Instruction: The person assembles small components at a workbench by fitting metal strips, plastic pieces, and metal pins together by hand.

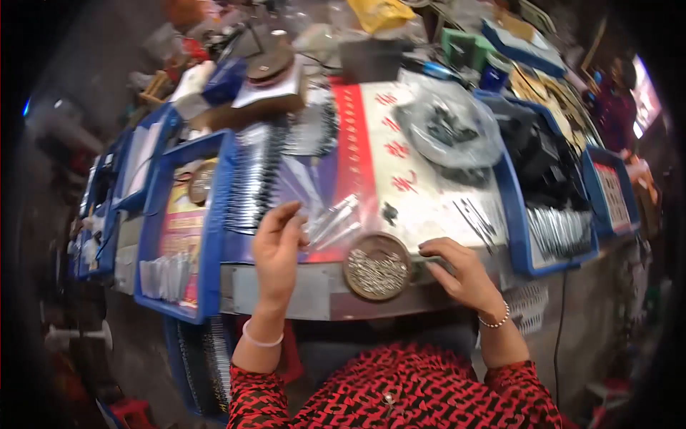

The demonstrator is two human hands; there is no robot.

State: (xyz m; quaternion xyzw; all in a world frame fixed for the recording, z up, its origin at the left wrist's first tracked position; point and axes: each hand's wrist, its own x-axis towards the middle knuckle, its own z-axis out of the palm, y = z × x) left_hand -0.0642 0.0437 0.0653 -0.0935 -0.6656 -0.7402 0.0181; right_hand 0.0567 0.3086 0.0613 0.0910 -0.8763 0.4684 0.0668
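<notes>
My left hand (pixel 277 247) is raised over the near edge of the table, its fingers loosely bent and apart, with nothing visible in them. Just beyond it, thin silvery strips (pixel 336 220) lie on a red and purple sheet. My right hand (pixel 461 273) hovers beside a round dish (pixel 351 284) full of small shiny metal pieces (pixel 379 270). Its index finger and thumb are apart, and no held thing shows between them. Several slim dark rods (pixel 474 220) lie on the white printed sheet (pixel 429 207) beyond that hand. A small dark piece (pixel 389 213) rests behind the dish.
A clear plastic bag (pixel 457 146) of dark parts lies on the white sheet. Rows of slim metal-and-black pieces (pixel 251 175) are at the left. Blue trays (pixel 224 222) flank the work area; the right tray (pixel 509 214) holds black parts and silvery pieces (pixel 561 230). Clutter fills the back.
</notes>
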